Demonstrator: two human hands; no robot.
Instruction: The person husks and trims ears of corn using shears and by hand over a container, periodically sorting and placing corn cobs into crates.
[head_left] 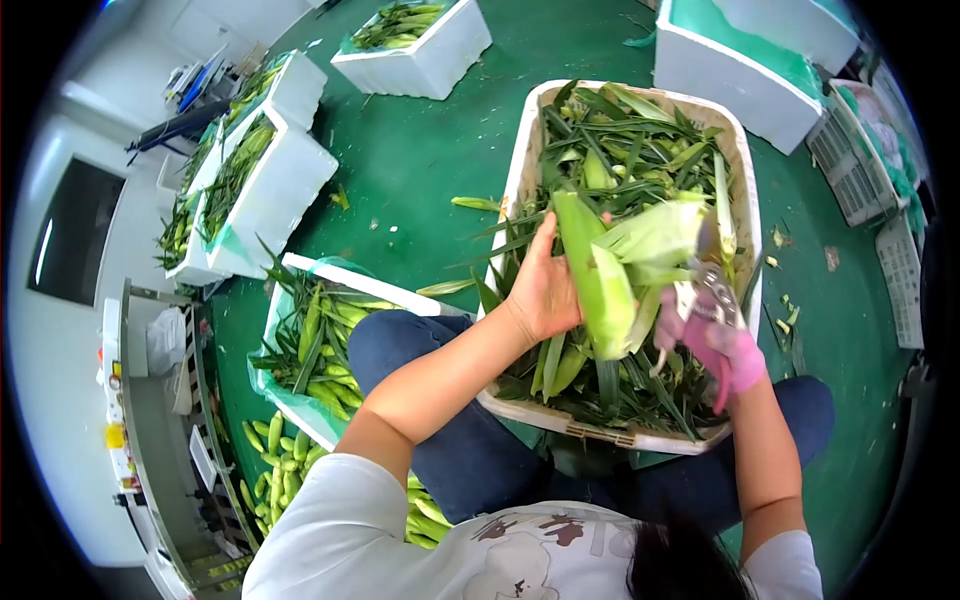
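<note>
My left hand (545,288) is closed around an ear of corn (596,290) in its green husk, its thumb pointing up along the ear's side and its other fingers hidden behind it. Pale husk leaves (655,238) flare from the ear toward the right. In a pink glove, my right hand (738,352) grips a pair of pruning shears (716,284), whose blades lie close to the loose husk and are slightly blurred. Both hands are above a white plastic crate (745,200) filled with cut corn husks and leaves (640,140).
A foam box (400,297) of unhusked corn stands at my left knee, beside a pile of trimmed ears (285,465) on the floor. More foam boxes (425,65) stand farther off. White crates (858,160) line the right side. Leaf scraps dot the green floor (400,180).
</note>
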